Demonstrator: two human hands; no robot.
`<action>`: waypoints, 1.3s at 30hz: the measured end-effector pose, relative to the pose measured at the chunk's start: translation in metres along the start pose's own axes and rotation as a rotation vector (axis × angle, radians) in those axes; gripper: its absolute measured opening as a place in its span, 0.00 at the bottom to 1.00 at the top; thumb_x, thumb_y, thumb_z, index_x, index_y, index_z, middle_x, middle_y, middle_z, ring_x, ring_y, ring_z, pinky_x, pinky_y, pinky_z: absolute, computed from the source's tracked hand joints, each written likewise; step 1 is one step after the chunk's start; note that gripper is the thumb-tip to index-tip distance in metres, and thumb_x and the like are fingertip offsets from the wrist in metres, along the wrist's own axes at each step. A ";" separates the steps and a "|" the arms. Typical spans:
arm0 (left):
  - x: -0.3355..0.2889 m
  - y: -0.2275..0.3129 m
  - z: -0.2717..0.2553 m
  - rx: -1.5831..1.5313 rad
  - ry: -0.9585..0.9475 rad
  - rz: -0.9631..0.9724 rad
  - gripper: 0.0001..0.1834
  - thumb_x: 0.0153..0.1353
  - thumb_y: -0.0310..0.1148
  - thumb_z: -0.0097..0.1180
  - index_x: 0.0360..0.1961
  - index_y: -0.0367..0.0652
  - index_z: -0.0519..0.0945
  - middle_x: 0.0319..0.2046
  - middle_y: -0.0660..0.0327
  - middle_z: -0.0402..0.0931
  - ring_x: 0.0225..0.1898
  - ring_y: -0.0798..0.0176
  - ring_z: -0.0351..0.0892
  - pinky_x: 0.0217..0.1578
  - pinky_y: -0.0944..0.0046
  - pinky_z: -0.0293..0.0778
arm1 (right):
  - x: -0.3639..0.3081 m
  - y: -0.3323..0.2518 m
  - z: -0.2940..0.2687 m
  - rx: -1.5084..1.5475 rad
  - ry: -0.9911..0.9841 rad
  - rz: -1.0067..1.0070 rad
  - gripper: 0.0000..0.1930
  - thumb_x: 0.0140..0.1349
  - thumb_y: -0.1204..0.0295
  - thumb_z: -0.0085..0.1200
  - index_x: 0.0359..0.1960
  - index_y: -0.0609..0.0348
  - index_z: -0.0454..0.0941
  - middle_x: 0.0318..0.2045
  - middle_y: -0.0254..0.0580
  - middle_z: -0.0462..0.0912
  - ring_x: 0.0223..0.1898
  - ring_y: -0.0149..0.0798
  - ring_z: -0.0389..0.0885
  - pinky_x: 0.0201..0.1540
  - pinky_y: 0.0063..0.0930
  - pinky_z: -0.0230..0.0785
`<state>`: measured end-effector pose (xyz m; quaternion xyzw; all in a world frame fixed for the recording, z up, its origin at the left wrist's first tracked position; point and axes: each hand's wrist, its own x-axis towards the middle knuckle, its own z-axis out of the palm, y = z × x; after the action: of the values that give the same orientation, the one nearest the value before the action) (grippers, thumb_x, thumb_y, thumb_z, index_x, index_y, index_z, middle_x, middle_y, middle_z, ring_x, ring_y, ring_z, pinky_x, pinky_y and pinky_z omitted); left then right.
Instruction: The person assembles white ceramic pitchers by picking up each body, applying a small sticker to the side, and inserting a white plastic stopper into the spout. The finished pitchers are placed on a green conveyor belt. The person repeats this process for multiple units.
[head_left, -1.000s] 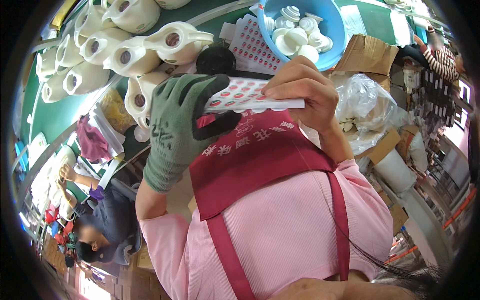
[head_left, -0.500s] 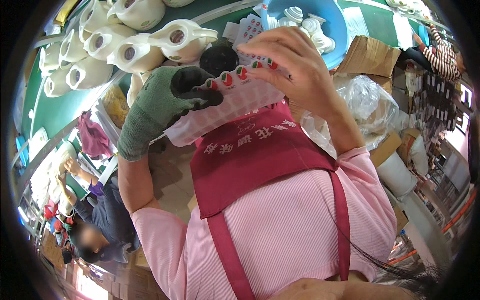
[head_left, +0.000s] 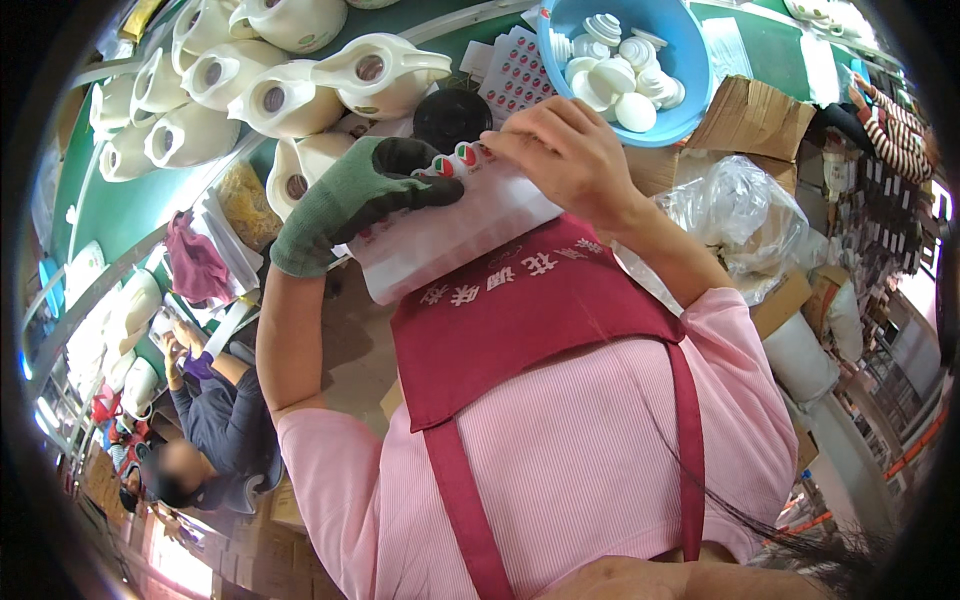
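Note:
My left hand (head_left: 365,195), in a green knit glove with black palm and fingers, grips the left end of a white, translucent sticker sheet (head_left: 465,235). A row of round red-and-green stickers (head_left: 455,160) shows along its folded upper edge. At the right end of that edge, my bare right hand (head_left: 575,160) has its fingers closed in a pinch. Its fingertips hide whether a single sticker is between them. Just beyond the sheet sits a round black disc-like object (head_left: 452,115), partly covered by the glove and the sheet.
Several white ceramic pitchers (head_left: 370,75) stand on the green bench at the far left. A blue basin (head_left: 690,60) holds white lids, beside more sticker sheets (head_left: 520,70). An open cardboard box (head_left: 750,120) and a clear plastic bag (head_left: 745,215) are at right. A co-worker (head_left: 215,410) sits at left.
The sheet has tilted, so fewer stickers show and more of its plain face is visible. My right hand's fingers have drawn in closer along the upper edge.

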<state>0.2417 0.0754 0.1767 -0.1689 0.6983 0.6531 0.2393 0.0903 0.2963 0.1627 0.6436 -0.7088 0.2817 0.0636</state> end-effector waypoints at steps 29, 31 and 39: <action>0.074 -0.051 -0.030 0.604 0.599 0.233 0.30 0.58 0.44 0.70 0.58 0.40 0.78 0.47 0.50 0.81 0.49 0.53 0.81 0.52 0.56 0.75 | -0.048 0.049 0.002 1.489 0.163 1.217 0.14 0.68 0.66 0.63 0.51 0.57 0.82 0.47 0.34 0.86 0.44 0.23 0.80 0.46 0.19 0.72; 0.091 -0.020 -0.048 1.056 0.806 0.409 0.31 0.60 0.43 0.66 0.63 0.44 0.75 0.55 0.48 0.78 0.56 0.45 0.78 0.58 0.49 0.71 | -0.056 0.056 0.008 1.609 0.207 1.274 0.16 0.67 0.64 0.63 0.54 0.56 0.81 0.48 0.33 0.86 0.46 0.24 0.81 0.48 0.22 0.71; 0.175 -0.052 -0.147 1.054 0.225 -0.227 0.46 0.45 0.45 0.71 0.69 0.51 0.71 0.61 0.45 0.74 0.60 0.42 0.76 0.60 0.47 0.72 | -0.058 0.067 0.019 1.770 0.198 1.361 0.12 0.69 0.65 0.60 0.52 0.50 0.79 0.50 0.27 0.82 0.50 0.23 0.79 0.53 0.23 0.66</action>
<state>0.1087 -0.0614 0.0412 -0.1691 0.9295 0.1630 0.2845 0.0414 0.3388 0.0993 -0.0846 -0.4548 0.7125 -0.5276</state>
